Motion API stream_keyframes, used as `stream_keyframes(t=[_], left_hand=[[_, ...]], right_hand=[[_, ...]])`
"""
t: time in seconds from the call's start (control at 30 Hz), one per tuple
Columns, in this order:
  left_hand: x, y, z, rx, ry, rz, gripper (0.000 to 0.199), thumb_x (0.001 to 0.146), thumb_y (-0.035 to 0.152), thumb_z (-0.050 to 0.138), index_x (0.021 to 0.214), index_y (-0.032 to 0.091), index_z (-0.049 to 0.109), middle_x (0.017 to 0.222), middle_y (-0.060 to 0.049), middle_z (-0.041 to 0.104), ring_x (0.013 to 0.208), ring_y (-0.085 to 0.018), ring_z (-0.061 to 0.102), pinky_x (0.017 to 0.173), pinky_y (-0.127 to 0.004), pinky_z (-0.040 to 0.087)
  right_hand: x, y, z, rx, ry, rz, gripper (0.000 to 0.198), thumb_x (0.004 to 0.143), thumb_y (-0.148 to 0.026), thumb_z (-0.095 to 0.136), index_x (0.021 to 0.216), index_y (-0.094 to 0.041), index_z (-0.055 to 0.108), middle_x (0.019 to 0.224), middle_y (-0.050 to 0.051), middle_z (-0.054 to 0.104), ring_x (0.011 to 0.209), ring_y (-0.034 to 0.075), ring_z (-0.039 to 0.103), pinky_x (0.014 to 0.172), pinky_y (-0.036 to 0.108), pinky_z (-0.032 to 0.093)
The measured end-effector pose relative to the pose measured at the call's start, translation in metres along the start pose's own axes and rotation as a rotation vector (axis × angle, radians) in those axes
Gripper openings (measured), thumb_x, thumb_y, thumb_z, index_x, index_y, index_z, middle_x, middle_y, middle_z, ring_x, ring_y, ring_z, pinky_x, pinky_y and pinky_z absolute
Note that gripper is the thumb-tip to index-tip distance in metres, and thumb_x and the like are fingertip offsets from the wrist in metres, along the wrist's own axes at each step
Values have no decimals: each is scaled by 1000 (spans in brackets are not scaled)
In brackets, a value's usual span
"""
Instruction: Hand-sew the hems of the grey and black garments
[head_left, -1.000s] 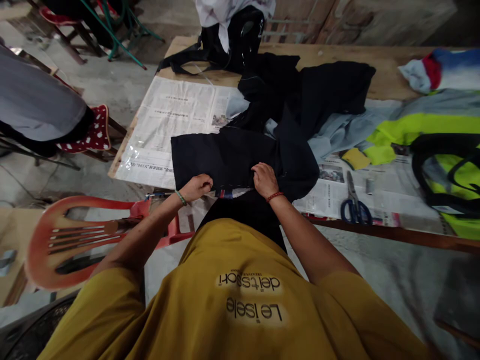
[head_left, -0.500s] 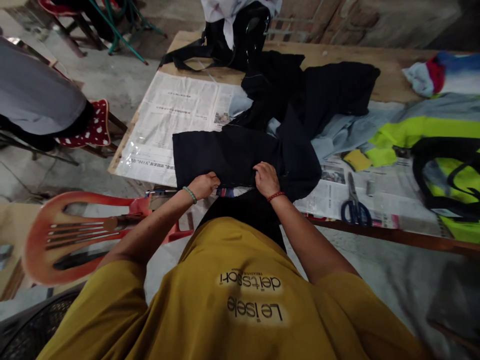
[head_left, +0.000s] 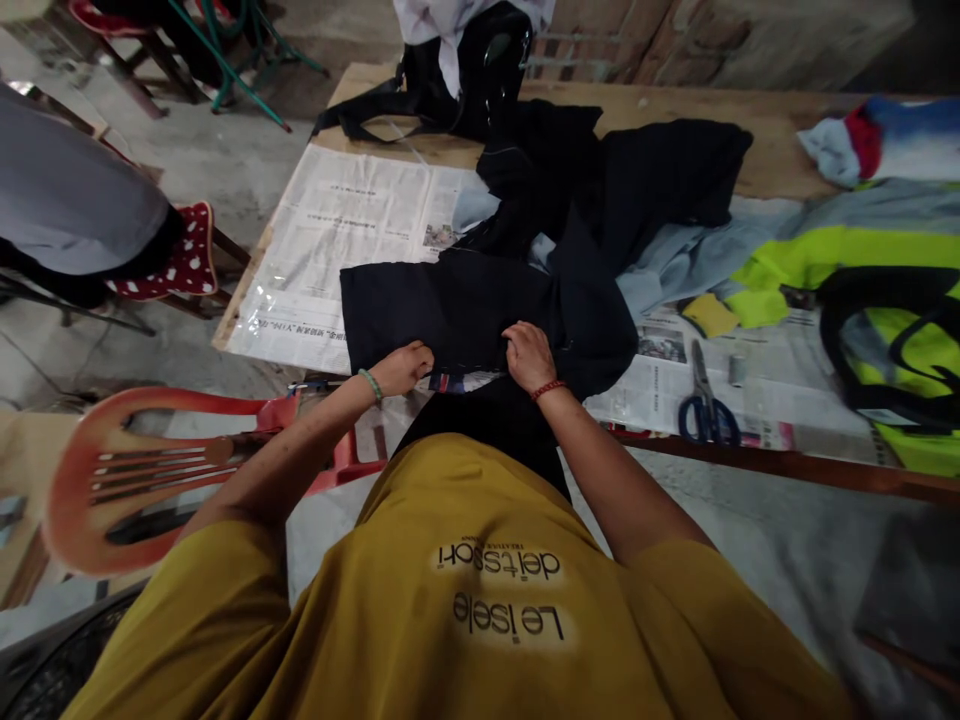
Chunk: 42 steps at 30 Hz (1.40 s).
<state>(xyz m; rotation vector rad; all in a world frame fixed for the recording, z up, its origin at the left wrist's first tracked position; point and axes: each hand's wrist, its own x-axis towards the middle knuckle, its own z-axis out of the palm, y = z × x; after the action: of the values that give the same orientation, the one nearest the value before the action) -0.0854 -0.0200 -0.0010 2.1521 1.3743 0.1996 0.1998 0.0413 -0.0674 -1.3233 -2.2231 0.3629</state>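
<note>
A dark navy garment [head_left: 450,305] lies across the newspaper at the table's front edge, one straight-ended part, like a sleeve or trouser leg, pointing left. My left hand [head_left: 403,369], with a green bead bracelet, pinches its near edge toward the left end. Farther right, my right hand [head_left: 529,357], wearing a red bracelet, has its fingers curled closed on the same edge. Between the hands the edge runs fairly straight, with printed paper showing just below it. More dark cloth [head_left: 667,175] is heaped behind, joined or overlapping; I cannot tell which.
Blue-handled scissors [head_left: 707,415] lie on newspaper [head_left: 300,260] to the right. Beyond them are a yellow-green and grey garment [head_left: 840,250] and black straps [head_left: 855,340]. A black bag [head_left: 495,60] stands at the back. A red plastic chair [head_left: 150,400] is at left, near a seated person [head_left: 75,180].
The view has shifted slightly. Both hands stay at the garment's near edge, the left one a touch farther left. The cloth lies nearly the same.
</note>
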Motion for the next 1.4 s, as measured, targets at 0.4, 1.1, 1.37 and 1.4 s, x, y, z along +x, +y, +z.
stream_keyframes(t=[0.4, 1.1, 1.37, 1.4], left_hand=[[-18, 0, 18, 61, 183, 32, 21, 94, 16, 38, 103, 14, 57, 114, -14, 59, 91, -18, 61, 84, -31, 54], [-60, 8, -2, -266, -29, 84, 18, 93, 29, 52, 97, 16, 63, 84, -4, 63, 75, -14, 58, 72, -25, 48], [-134, -7, -6, 136, -53, -103, 22, 94, 11, 41, 83, 16, 60, 87, -7, 60, 72, -15, 55, 67, -25, 46], [-151, -12, -2, 145, -73, -160, 22, 94, 10, 42, 82, 16, 60, 86, -7, 60, 71, -15, 55, 66, -25, 45]], right_hand=[[0, 0, 0, -55, -19, -16, 35, 89, -11, 40, 112, -20, 65, 118, 11, 66, 127, 27, 52, 114, 48, 38], [1, -5, -3, -70, -29, 2, 33, 89, -11, 42, 111, -20, 65, 119, 11, 65, 127, 27, 50, 113, 48, 37], [1, -6, -3, -75, -27, -1, 32, 90, -13, 42, 111, -19, 66, 118, 12, 65, 126, 27, 51, 113, 48, 38], [1, -6, -3, -73, -29, 2, 32, 90, -13, 42, 111, -19, 66, 118, 12, 65, 126, 27, 51, 113, 48, 38]])
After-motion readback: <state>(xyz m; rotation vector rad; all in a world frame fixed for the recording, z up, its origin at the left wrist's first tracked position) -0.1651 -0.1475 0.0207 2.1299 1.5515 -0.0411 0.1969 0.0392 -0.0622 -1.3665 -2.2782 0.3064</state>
